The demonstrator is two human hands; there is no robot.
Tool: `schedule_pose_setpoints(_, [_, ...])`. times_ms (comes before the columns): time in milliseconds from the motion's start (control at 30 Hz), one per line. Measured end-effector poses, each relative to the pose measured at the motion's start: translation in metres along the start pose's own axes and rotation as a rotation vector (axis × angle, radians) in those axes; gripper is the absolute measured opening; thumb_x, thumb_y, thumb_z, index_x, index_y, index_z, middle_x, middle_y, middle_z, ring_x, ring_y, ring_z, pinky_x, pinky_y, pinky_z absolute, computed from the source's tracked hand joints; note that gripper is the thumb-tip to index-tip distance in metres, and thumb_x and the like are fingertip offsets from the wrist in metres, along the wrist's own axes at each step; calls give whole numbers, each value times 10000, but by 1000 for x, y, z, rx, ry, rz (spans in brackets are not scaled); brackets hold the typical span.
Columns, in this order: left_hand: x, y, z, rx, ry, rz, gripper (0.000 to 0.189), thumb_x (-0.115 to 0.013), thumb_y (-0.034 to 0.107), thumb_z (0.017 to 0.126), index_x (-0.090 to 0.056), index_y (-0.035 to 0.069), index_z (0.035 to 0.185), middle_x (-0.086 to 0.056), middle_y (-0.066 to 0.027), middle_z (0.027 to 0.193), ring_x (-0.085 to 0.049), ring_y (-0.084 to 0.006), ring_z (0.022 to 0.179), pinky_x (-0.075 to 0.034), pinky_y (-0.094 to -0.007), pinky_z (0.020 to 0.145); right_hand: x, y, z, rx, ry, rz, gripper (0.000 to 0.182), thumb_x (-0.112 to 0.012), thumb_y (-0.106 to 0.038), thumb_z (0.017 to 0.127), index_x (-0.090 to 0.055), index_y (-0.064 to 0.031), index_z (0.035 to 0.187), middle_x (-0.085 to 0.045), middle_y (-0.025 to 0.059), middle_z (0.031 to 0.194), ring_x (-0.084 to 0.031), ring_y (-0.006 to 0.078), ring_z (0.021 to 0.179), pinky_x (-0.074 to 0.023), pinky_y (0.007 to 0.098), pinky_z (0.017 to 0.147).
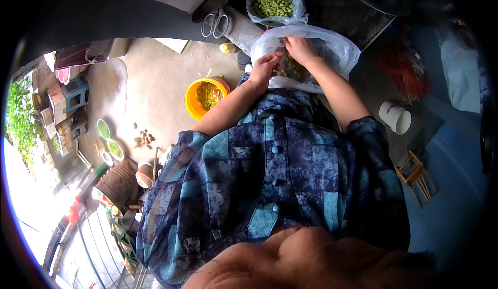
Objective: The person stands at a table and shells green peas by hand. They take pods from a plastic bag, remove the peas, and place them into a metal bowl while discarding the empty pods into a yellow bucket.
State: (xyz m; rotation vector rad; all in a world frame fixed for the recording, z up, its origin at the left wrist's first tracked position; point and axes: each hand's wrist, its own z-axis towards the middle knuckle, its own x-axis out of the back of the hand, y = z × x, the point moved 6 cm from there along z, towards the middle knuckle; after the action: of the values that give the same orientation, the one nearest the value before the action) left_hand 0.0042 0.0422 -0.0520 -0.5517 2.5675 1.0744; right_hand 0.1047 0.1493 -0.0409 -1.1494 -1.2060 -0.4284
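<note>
A translucent plastic bag [342, 52] lies open before me at my lap, with green-yellow bean pods [294, 68] inside. My left hand [266, 69] is over the bag's left part, its thumb and fingers drawn together. Whether a pod is between them is too small to tell. Close by, my right hand [300, 50] reaches over the bag's mouth with bent fingers, and their grip is partly hidden. Beyond the bag stands a bowl lined with plastic [299, 7], holding shelled green beans [273, 3]. A yellow bucket [191, 100] with pods or husks [207, 95] in it stands left of my left forearm.
Scissors [216, 22] lie on the dark surface at the upper left. A small yellow-capped bottle [225, 48] is on the floor below them. To the right are a white bucket [395, 118] lying tipped, a small wooden stool [416, 176] and a red bag [404, 69].
</note>
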Motion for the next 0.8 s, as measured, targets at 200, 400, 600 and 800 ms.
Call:
schedule_pose_setpoints(200, [-28,22,-3,-296,-99,321,236,-523,99,879,-576,46,1103,-538,10,806,-470,-57,687,-400,-188,621,-12,35,-39,-417,221,1149,217,-463,-190,857,-589,-18,902,-640,87,856,-614,177,749,-485,284,670])
schedule_pose_setpoints(400, [-51,22,3,-686,-216,782,313,-508,45,877,-522,49,1189,-606,-70,907,-569,-137,863,-446,-244,795,-16,6,-59,-755,25,2004,209,-483,-246,865,-599,-72,873,-621,47,847,-575,154,775,-447,285,718])
schedule_pose_setpoints(600, [-44,18,12,-550,-174,651,210,-473,32,883,-548,37,1080,-618,-120,901,-585,-142,838,-462,-262,745,-33,33,-68,-854,-7,2000,184,-554,-251,852,-615,-79,838,-592,15,755,-552,140,678,-457,299,653])
schedule_pose_setpoints(800, [25,19,34,-704,339,910,189,-516,62,813,-567,24,992,-626,-139,859,-622,-248,821,-484,-312,733,11,6,-60,2,102,180,146,-655,-101,713,-627,-113,856,-542,94,778,-571,278,802,-468,365,664])
